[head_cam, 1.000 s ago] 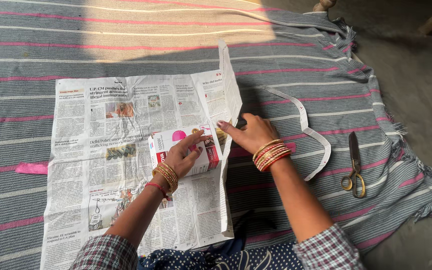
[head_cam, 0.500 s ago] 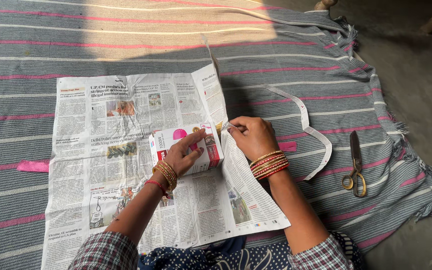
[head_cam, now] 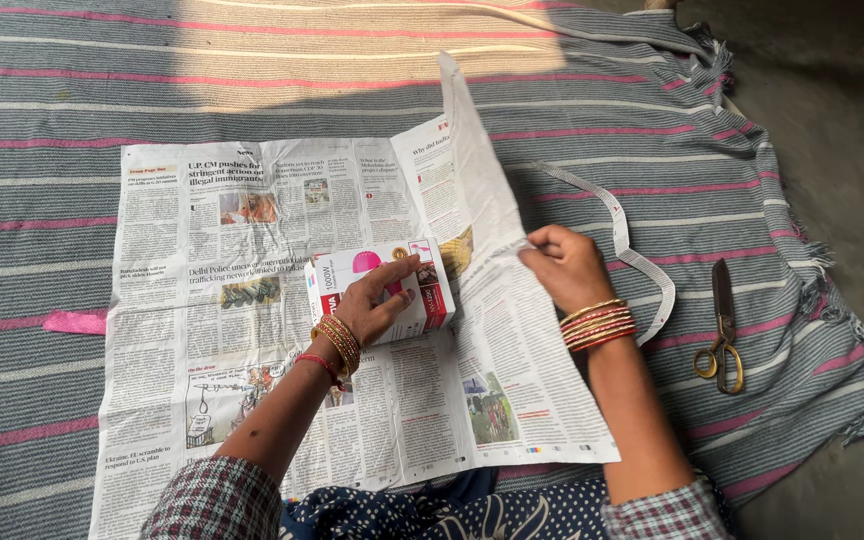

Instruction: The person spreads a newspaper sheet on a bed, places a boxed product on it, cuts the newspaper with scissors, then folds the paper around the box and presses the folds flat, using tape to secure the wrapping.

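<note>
A small white and red cardboard box [head_cam: 352,275] lies in the middle of an open newspaper sheet [head_cam: 252,250] spread on a striped cloth. My left hand [head_cam: 377,302] rests flat on top of the box and presses it down. My right hand [head_cam: 567,265] pinches the right edge of the newspaper and holds that side lifted, so the upper right corner of the sheet stands up from the cloth. Both wrists wear gold and red bangles.
A grey cloth with pink stripes [head_cam: 652,100] covers the floor. Brass-handled scissors [head_cam: 722,325] lie at the right. A curved strip of cut newspaper [head_cam: 642,270] lies between my right hand and the scissors. A pink scrap [head_cam: 77,321] sits at the left.
The right side of the newspaper went from folded over to lying flat, then lifted again. My right hand moved rightward, away from the box, gripping the paper's edge. My left hand stayed on the box.
</note>
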The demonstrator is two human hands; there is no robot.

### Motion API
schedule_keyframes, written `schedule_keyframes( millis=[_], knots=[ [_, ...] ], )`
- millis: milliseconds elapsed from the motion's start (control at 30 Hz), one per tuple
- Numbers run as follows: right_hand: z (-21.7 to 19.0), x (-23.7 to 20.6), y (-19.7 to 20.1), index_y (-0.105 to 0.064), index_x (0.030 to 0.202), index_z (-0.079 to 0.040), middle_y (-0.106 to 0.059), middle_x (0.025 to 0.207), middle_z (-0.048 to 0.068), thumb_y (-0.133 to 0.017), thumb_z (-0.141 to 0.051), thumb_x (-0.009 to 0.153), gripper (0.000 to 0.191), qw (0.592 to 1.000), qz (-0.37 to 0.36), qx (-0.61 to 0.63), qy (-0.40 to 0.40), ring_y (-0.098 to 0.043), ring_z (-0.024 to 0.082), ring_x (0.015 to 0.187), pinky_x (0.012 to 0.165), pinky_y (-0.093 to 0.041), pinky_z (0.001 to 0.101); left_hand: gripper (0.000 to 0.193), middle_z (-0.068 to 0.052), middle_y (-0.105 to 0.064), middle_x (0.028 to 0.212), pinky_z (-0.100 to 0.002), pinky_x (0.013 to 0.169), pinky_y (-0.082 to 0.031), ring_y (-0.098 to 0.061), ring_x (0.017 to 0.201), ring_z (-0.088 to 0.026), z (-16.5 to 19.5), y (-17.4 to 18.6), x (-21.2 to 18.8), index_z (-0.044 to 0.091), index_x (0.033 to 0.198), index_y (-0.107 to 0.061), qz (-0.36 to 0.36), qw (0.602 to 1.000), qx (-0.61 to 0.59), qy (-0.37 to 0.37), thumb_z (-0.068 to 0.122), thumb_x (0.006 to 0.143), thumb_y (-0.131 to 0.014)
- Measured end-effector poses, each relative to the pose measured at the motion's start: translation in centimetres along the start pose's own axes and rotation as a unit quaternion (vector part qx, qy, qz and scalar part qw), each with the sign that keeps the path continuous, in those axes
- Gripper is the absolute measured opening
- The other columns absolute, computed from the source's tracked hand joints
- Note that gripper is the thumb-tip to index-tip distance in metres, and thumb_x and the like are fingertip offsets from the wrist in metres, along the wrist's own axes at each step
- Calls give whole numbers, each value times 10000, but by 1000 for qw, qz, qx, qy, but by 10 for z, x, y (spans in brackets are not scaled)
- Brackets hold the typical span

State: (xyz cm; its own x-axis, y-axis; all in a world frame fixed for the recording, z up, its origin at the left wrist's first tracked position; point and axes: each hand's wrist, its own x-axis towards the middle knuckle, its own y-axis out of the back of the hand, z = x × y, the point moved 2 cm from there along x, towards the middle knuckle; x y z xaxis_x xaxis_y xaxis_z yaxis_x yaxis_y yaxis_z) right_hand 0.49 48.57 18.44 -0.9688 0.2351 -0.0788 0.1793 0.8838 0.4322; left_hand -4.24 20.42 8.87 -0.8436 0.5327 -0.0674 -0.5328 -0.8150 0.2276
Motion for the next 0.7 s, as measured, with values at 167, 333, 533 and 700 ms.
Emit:
schedule_keyframes(
  millis=[167, 333, 533, 700],
  knots=[
    [19, 16, 27, -646, 1169, 6, -797, 922, 109, -680, -125, 862, 336, 992, -12, -114, -59, -699, 138, 770, 685, -543, 290, 594, -84, -644, 1412, -389, 1144, -435, -592, 1338, -249, 5, 1, -4, 165, 1441, -570, -4, 999, 20, -39, 156, 850, -627],
    [35, 25, 33, -692, 1172, -8, -790, 986, 99, -763, -228, 848, 398, 970, -98, -180, -133, -741, 158, 832, 745, -564, 304, 676, -120, -676, 1270, -383, 1114, -480, -629, 1241, -288, 6, 0, -8, 201, 1450, -559, -21, 994, 102, -22, 202, 785, -685],
    [42, 24, 40, -733, 1133, 8, -802, 961, 132, -737, -253, 873, 369, 961, -100, -176, -188, -761, 192, 808, 721, -580, 328, 856, -123, -523, 1484, -512, 1227, -198, -477, 1391, -328, -6, -13, -11, 131, 1455, -447, -22, 935, 265, -234, 232, 668, -768],
    [26, 11, 37, -762, 1120, -24, -795, 907, 138, -734, -249, 875, 334, 964, -80, -205, -150, -742, 197, 769, 688, -564, 334, 1053, -162, -339, 1625, -529, 1247, -196, -321, 1498, -350, -12, -18, -18, 124, 1559, -352, 23, 871, 429, -238, 449, 696, -861]
  ],
)
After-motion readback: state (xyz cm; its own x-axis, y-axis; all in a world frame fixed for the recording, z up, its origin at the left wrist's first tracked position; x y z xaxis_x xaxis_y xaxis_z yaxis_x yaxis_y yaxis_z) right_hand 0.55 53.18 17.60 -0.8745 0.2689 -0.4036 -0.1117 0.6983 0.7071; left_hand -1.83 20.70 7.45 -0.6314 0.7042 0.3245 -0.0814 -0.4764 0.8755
